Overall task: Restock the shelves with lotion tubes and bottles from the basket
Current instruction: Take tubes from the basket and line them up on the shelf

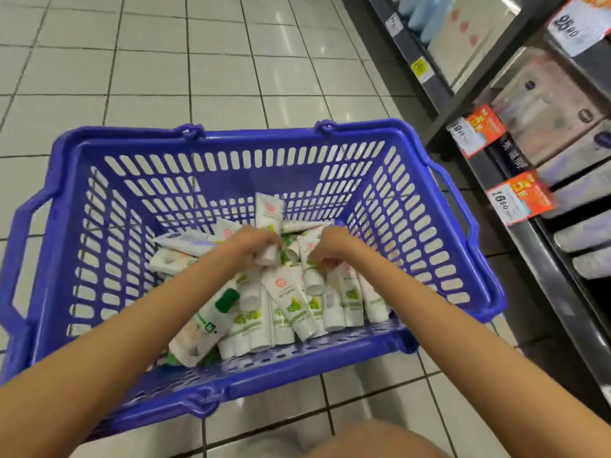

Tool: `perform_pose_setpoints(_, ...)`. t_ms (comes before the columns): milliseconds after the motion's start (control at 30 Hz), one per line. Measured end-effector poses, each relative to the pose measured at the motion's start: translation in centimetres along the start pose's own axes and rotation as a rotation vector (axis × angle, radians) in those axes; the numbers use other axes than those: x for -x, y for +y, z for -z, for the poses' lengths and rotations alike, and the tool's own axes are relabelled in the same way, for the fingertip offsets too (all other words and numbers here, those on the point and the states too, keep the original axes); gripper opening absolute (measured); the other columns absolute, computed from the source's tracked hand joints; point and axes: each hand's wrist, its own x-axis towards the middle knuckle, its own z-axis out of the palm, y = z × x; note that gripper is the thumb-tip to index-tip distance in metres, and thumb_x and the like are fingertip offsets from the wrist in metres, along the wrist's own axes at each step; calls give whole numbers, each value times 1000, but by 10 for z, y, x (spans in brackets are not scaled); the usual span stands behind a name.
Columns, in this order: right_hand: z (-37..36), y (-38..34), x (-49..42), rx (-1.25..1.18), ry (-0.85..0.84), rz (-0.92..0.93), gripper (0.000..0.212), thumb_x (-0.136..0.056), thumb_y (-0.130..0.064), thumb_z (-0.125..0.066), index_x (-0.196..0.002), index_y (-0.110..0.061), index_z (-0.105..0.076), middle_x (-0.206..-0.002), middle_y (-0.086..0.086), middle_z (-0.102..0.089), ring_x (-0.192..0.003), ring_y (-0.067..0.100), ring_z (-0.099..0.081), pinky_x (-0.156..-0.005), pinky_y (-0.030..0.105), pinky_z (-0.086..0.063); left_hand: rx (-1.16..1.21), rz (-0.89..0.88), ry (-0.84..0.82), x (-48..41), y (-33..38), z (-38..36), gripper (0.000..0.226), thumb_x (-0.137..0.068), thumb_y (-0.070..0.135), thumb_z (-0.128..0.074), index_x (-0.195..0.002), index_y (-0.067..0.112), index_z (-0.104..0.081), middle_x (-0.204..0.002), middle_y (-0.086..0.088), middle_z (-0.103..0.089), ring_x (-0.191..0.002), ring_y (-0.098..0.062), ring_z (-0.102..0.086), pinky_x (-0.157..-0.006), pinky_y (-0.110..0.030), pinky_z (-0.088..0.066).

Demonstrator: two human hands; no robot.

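Note:
A blue plastic basket [231, 150] stands on the tiled floor below me. Its bottom is covered with several white lotion tubes [291, 302] bearing green prints, plus a white bottle with a green cap [211, 319] lying at the near left. Both my hands are down inside the basket. My left hand [256, 241] is closed around a white tube [268, 223] that sticks up toward the far wall. My right hand [332, 241] is closed on another white tube [310, 276] whose cap points toward me.
Dark store shelves [529, 246] run along the right, with orange and white price tags [519, 196] on their edges and pale boxed goods [545, 107] on them. White floor tiles [165, 61] stretch away to the left and beyond the basket.

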Motion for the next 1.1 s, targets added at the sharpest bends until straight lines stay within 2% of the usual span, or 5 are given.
perform_pose_setpoints(133, -16, -9, -11, 93, 19, -33, 47, -81, -32, -67, -115, -3, -53, -113, 11, -59, -106, 29, -57, -86, 36, -48, 313, -104, -62, 27, 11, 18, 12, -91, 1, -46, -81, 7, -50, -75, -9, -52, -66, -16, -51, -60, -30, -48)
perform_pose_setpoints(433, -12, 2, 7, -542, -21, -47, 23, -91, -20, -52, -74, -8, -45, -75, 5, -46, -65, 17, -48, -58, 28, -44, 346, -359, -142, 74, 31, 28, 25, -96, 10, -42, -120, 10, -45, -96, -3, -62, -83, -11, -59, -61, -27, -53)
perform_pose_setpoints(667, 6, 31, 32, -832, -196, -91, 48, -96, -11, -44, -140, -2, -27, -145, 14, -33, -121, 24, -49, -86, 24, -45, 192, -462, -191, 87, 47, 6, 24, -96, 10, -41, -119, 14, -44, -95, 1, -62, -83, -10, -59, -67, -29, -47)
perform_pose_setpoints(867, -17, -9, 0, -910, -198, -109, 26, -95, -16, -50, -110, 1, -38, -76, 9, -41, -58, 17, -40, -69, 29, -46, 180, -390, -142, 78, 31, 34, 23, -95, 7, -42, -116, 15, -46, -90, 1, -60, -78, -10, -56, -65, -30, -45)
perform_pose_setpoints(1100, -46, -63, -36, -651, -130, -156, 36, -91, -30, -54, -66, -9, -38, -65, 8, -41, -53, 19, -38, -45, 24, -37, 308, -194, -7, 66, -1, 63, 24, -96, 3, -37, -79, 15, -48, -69, -3, -62, -61, -15, -59, -43, -21, -49)
